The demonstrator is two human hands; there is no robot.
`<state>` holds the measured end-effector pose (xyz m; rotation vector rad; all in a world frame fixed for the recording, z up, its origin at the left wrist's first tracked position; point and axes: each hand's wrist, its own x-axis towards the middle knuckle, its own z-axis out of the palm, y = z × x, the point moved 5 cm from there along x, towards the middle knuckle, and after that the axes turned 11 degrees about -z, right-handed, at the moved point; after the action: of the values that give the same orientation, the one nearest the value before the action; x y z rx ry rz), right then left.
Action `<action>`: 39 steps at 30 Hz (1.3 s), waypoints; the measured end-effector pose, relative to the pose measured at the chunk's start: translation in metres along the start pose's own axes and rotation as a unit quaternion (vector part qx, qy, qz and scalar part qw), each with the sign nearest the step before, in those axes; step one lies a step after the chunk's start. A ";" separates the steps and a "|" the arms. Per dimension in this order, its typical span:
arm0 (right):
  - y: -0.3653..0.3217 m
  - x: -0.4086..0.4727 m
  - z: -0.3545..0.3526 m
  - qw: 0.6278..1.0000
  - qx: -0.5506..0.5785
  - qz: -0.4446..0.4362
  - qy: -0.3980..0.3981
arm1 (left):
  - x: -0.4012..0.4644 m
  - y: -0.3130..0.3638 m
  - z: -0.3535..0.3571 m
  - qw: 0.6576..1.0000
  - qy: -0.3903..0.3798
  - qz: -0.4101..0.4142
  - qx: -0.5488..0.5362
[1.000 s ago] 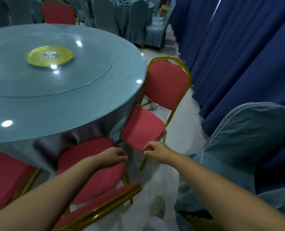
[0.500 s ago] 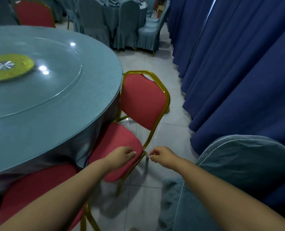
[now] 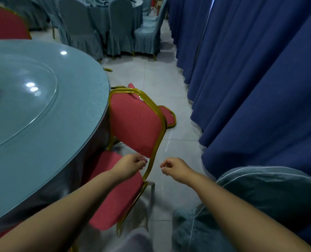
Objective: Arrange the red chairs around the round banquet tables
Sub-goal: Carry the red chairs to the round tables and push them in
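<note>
Both bare forearms reach forward from the near edge, converging toward the middle. The left hand (image 3: 131,163) is curled into a loose fist, knuckles up, fingertips tucked under, holding nothing I can see. The right hand (image 3: 173,166) is just beside it, apart by a small gap, likewise curled, thumb against the bent fingers, palm facing left.

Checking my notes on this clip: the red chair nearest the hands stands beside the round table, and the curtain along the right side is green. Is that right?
One detail is off: the curtain along the right side is dark blue, not green, as the head view shows. The rest holds: the red chair nearest the hands stands beside the round table.
</note>
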<state>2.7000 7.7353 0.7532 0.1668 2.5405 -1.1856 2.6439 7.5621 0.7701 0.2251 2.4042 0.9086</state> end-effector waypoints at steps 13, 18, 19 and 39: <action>-0.020 0.164 -0.141 0.997 -0.036 0.010 0.071 | 0.195 0.117 -0.092 0.987 0.101 0.126 -0.014; -0.032 0.216 -0.167 0.997 -0.034 0.002 0.073 | 0.242 0.135 -0.130 0.979 0.153 0.132 0.010; -0.035 0.224 -0.170 0.997 -0.038 0.000 0.066 | 0.250 0.135 -0.134 0.981 0.144 0.129 0.016; -0.090 0.494 -0.174 0.960 -0.083 -0.177 -0.200 | 0.404 0.096 -0.196 0.967 0.123 -0.175 0.138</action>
<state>2.1717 7.7928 0.7522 -0.5360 2.3419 -0.9879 2.1957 7.6619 0.7762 -0.2205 2.6798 0.4603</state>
